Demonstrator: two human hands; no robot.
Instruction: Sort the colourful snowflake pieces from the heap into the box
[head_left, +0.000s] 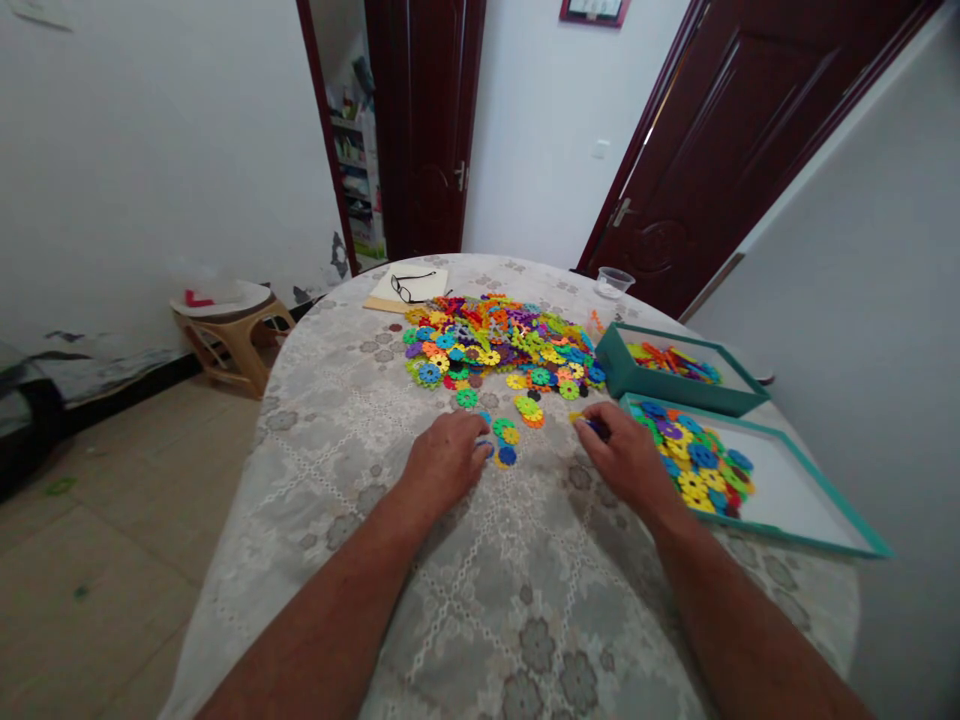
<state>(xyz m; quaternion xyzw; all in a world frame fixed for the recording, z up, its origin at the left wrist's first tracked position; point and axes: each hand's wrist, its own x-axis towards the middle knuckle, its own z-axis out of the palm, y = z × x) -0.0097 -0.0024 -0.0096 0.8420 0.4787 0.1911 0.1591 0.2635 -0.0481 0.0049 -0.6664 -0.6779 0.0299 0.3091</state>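
My left hand [444, 458] is low over the table, fingers curled, with a blue notched plastic disc [486, 449] between finger and thumb. Beside it lie a loose green disc [500, 427] and a dark blue disc [508, 456]. My right hand [621, 446] is closed on several notched discs; a yellow edge [575, 417] and a dark purple piece [599, 428] show at its fingertips. Beyond both hands spreads a large heap of colourful discs [495, 340]. A yellow-green disc [528, 406] overlaps an orange one between the hands and the heap.
To the right, a teal-edged lid [802, 480] holds more discs. Behind it stands a teal box [675, 388] with coloured pieces inside. Glasses [405, 290] rest on paper at the far left, and a clear plastic cup [613, 283] sits far right. A stool [232, 330] is beside the table.
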